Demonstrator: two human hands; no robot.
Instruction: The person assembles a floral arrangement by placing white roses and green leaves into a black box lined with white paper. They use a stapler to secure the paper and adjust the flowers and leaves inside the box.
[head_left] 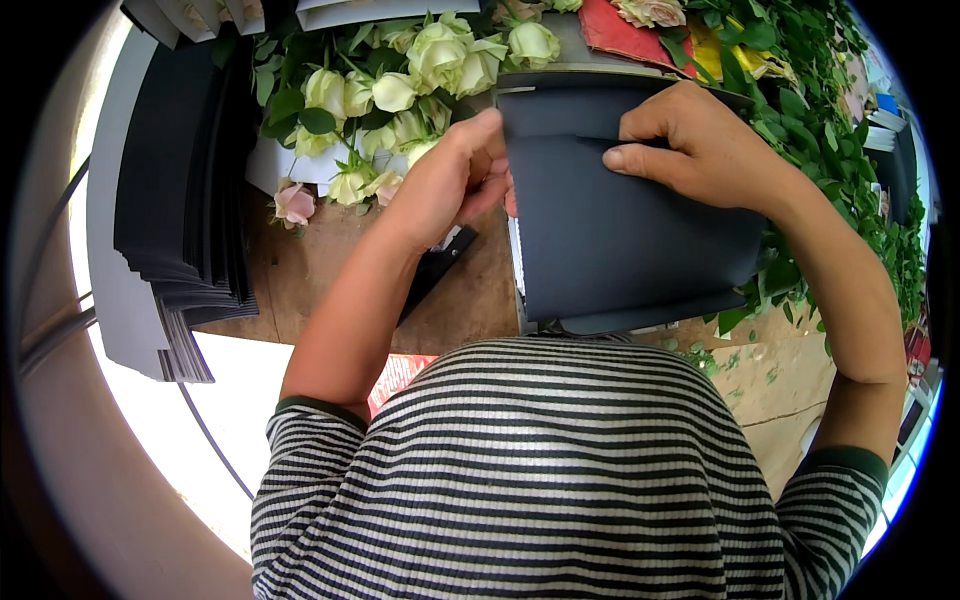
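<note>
In front of me on the wooden table lies a sheet of dark wrapping paper [630, 220], with a fold running across its upper part. My right hand [690, 145] grips that fold near the upper right, its thumb stretched flat along the paper and its fingers bent over. At the paper's left edge my left hand [462, 175] is closed, fingers curled in and partly hidden by the edge. What lies under the paper is mostly covered; a thin white edge shows along its left side. A long black tool [437, 270], perhaps a stapler, lies partly beneath my left forearm.
Pale green-white roses [440, 60] are heaped behind my left hand, with a pink rose [294, 204] nearer. Stacked dark folded sheets [180, 170] stand at the left table edge. Leafy stems [800, 130] crowd the right; red paper [630, 35] lies at the back.
</note>
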